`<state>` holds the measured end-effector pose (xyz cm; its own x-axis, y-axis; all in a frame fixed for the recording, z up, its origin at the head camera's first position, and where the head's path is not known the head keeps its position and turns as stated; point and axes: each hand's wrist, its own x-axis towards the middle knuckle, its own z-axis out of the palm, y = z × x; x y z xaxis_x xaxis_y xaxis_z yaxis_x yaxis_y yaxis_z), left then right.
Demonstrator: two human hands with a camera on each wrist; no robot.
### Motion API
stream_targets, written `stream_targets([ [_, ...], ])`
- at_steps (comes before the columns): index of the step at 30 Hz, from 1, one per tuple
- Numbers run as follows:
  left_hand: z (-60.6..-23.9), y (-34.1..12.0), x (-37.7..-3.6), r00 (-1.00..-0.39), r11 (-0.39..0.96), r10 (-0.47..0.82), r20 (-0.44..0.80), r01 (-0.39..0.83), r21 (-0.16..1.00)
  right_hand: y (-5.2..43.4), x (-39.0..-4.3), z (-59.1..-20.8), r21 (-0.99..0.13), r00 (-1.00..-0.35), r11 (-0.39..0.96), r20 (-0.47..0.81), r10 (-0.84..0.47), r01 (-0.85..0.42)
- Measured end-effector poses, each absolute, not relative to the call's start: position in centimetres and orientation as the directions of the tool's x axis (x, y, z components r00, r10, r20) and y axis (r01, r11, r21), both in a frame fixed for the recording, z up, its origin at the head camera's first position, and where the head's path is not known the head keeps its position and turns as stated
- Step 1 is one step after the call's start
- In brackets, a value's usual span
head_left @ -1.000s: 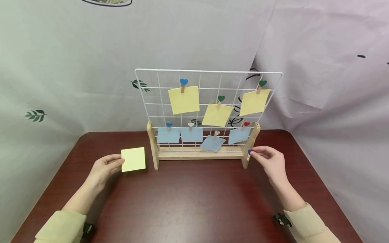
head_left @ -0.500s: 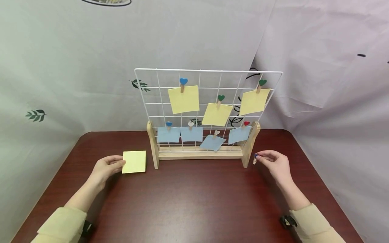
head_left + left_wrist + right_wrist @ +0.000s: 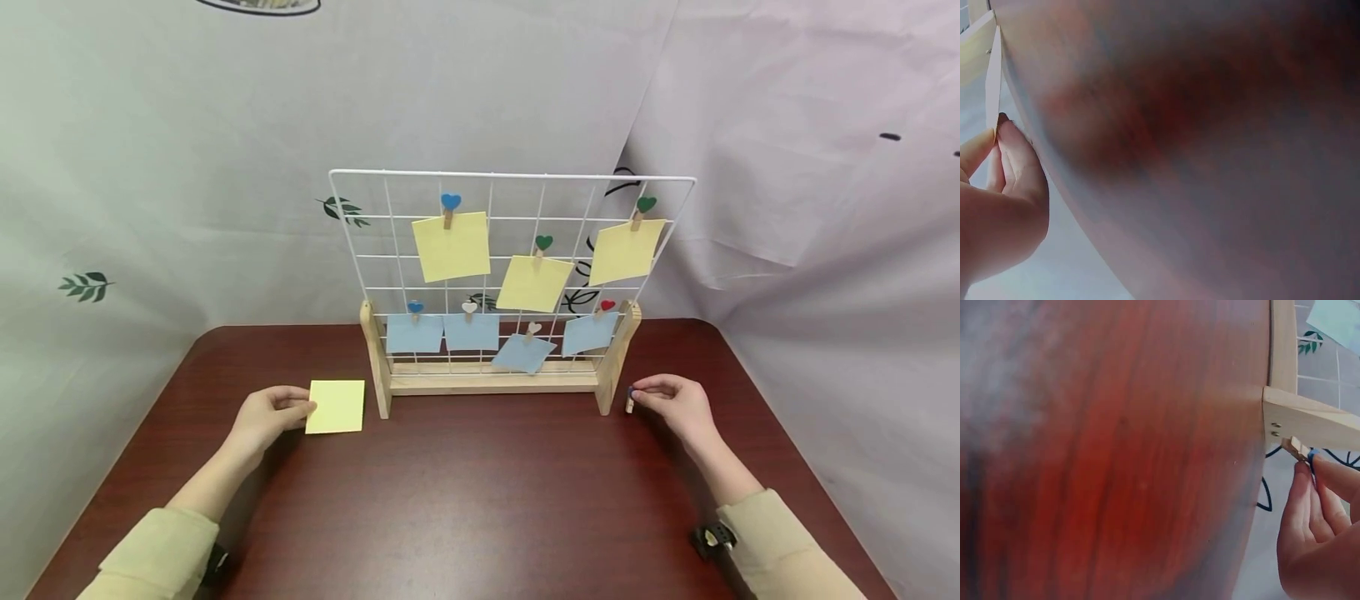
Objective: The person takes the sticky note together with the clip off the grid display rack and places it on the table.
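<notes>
Two hands: left hand (image 3: 264,415) pinches yellow note (image 3: 335,407), right hand (image 3: 676,406) pinches clothespin (image 3: 630,402)

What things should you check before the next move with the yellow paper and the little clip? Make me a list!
1. Left hand has the loose yellow note: ok, its fingertips pinch the note's left edge.
2. Note lies flat: cannot tell; it is low on the table, but the left wrist view shows only its edge.
3. Right hand has the blue-heart clip: ok, pinched at the fingertips beside the stand's right wooden foot.
4. Clip's jaws open: cannot tell, too small.
5. Free place on the wire grid: ok, the left columns carry no note.
6. Hung notes out of the way: ok, three yellow and four blue ones sit clipped further right.
</notes>
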<state>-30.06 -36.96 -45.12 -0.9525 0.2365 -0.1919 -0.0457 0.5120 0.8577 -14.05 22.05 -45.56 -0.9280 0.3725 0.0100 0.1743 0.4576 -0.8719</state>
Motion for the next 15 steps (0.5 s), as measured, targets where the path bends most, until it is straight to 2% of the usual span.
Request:
stream_targets([
  [7,-45.4,-36.7,-30.1,-0.964,0.585,0.242,-0.111,0.054,0.809,22.2,-14.5,-46.3,-0.855,-0.934,0.472,-0.041,0.356,0.217],
  [15,-45.7,-36.9,-30.3,-0.961,0.621,0.256,-0.102,0.083,0.780,22.7,-14.4,-46.8,-0.835,-0.918,0.469,-0.100,0.384,0.287],
])
